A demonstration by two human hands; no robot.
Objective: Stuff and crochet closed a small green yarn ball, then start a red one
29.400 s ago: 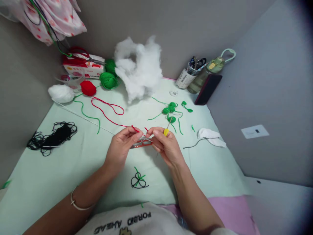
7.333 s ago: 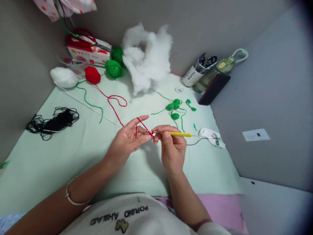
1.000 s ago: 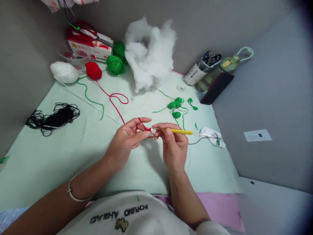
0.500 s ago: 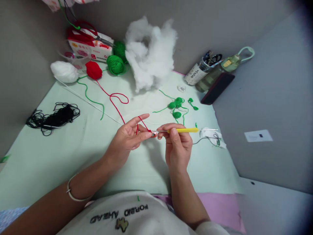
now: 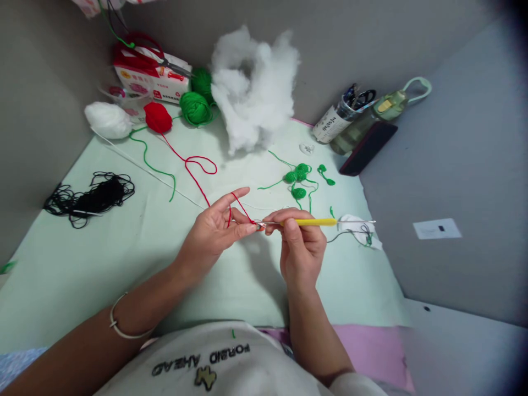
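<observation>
Near the middle of the table, my left hand [image 5: 218, 223] pinches a small red and white crochet piece [image 5: 260, 226] between thumb and fingers. Red yarn [image 5: 243, 210] runs taut over its raised index finger and trails back to the red yarn ball [image 5: 158, 117]. My right hand [image 5: 303, 242] grips a crochet hook [image 5: 315, 222] by its yellow handle, pen-like. The hook's metal tip meets the piece at the left fingertips; its other metal end points right. Fingers hide most of the crochet piece.
White stuffing [image 5: 256, 88], green yarn balls [image 5: 196, 109], a white ball [image 5: 108, 120] and scissors [image 5: 175, 67] on a tissue pack line the back. Black yarn [image 5: 94, 198] lies left. Small green crocheted pieces [image 5: 297, 175], a phone [image 5: 368, 148] and a bottle [image 5: 358, 129] are at right.
The crochet hook has slid slightly right, its handle and far end shifting outward. My left index finger has moved slightly left and up, with the red yarn still over it.
</observation>
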